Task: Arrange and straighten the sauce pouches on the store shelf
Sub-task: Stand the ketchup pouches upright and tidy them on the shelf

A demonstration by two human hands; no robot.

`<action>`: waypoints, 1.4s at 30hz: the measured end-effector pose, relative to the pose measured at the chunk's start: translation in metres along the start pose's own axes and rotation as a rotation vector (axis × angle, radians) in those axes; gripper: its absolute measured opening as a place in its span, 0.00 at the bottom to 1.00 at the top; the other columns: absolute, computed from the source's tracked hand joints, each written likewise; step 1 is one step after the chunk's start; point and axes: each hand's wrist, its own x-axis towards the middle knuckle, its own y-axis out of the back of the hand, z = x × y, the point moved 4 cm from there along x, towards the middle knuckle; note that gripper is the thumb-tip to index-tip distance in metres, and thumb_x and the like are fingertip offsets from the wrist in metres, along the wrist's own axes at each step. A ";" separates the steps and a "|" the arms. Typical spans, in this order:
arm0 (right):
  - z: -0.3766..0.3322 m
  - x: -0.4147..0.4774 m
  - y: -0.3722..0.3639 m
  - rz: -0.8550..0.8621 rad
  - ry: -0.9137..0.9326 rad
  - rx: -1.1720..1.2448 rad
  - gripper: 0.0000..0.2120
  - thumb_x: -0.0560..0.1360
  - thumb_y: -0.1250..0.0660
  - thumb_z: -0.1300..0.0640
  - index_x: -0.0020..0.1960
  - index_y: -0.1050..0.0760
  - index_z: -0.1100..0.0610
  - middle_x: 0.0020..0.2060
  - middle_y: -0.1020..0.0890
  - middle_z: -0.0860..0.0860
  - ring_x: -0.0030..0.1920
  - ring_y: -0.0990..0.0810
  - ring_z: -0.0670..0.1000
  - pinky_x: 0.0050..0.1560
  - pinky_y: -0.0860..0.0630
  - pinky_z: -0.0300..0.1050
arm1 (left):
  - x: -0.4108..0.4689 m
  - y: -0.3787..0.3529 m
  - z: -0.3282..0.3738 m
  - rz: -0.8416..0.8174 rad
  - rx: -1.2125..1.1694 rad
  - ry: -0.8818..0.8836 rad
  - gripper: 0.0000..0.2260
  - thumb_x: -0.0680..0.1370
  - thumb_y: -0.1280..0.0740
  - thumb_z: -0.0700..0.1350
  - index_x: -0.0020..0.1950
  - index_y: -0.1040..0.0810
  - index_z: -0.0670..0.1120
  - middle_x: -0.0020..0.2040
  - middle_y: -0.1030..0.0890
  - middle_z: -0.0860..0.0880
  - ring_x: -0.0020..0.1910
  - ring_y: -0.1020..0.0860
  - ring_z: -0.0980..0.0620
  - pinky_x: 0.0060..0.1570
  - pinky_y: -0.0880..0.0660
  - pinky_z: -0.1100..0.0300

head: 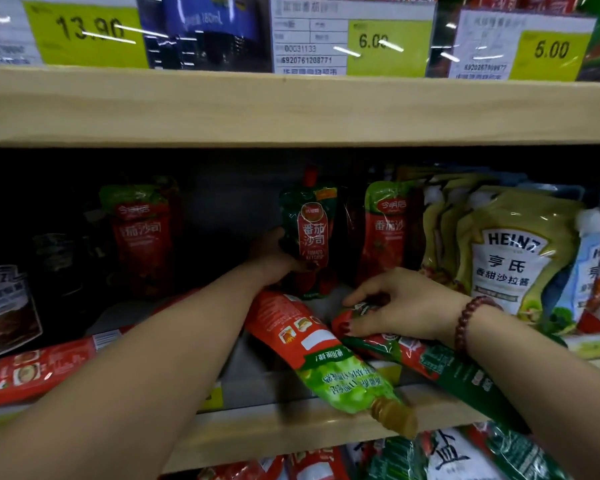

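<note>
Both bare arms are reaching into the middle bay of a pale wooden store shelf (pixel 291 431). The left hand (pixel 274 261) is closing around the lower left edge of an upright dark-green and red ketchup pouch with a red cap (pixel 310 233), which is standing at the back of the bay; thumb and fingers are wrapping it. The right hand (pixel 399 306), with a dark red beaded bracelet (pixel 468 323) sitting on the wrist, is pinching the red end of a dark-green and red pouch lying flat (pixel 430 362), fingers pressing together on it. Just beside it a red and light-green pouch with a gold screw cap (pixel 326 355) is lying on its side, cap end overhanging the shelf lip. Two upright red pouches with light-green tops are standing further back, one at left (pixel 141 233), one at right (pixel 385 230). A row of olive-yellow Heinz salad dressing pouches (pixel 513 251) is leaning at far right. Another red pouch lying flat (pixel 39 368) is showing at lower left, partly under the left forearm. Yellow price tags (pixel 388 46) are hanging along the shelf above.
</note>
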 end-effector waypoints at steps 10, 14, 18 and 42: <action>0.004 0.003 -0.001 0.010 0.008 -0.011 0.19 0.62 0.25 0.44 0.53 0.21 0.43 0.51 0.25 0.40 0.50 0.27 0.40 0.44 0.32 0.29 | 0.008 -0.006 -0.002 -0.004 -0.027 -0.011 0.30 0.64 0.22 0.41 0.64 0.29 0.45 0.62 0.23 0.44 0.60 0.25 0.45 0.59 0.26 0.47; 0.003 0.002 -0.001 0.011 -0.008 0.011 0.19 0.62 0.24 0.46 0.53 0.20 0.44 0.50 0.25 0.41 0.48 0.27 0.39 0.45 0.30 0.31 | 0.005 -0.005 0.002 -0.062 -0.011 -0.021 0.30 0.66 0.24 0.39 0.65 0.30 0.46 0.63 0.24 0.44 0.60 0.25 0.46 0.56 0.27 0.55; 0.002 0.000 0.000 0.012 -0.019 0.021 0.20 0.63 0.24 0.47 0.54 0.20 0.45 0.51 0.23 0.43 0.49 0.26 0.41 0.47 0.30 0.32 | -0.001 0.003 0.007 -0.066 0.036 -0.012 0.29 0.67 0.24 0.42 0.66 0.30 0.47 0.64 0.25 0.45 0.52 0.27 0.52 0.50 0.31 0.60; 0.027 -0.083 0.051 0.423 0.035 0.313 0.21 0.65 0.26 0.48 0.57 0.24 0.48 0.50 0.20 0.44 0.50 0.22 0.42 0.50 0.23 0.40 | -0.040 -0.026 0.083 0.032 -0.176 -0.130 0.20 0.70 0.27 0.38 0.61 0.26 0.42 0.56 0.21 0.43 0.50 0.24 0.50 0.45 0.28 0.61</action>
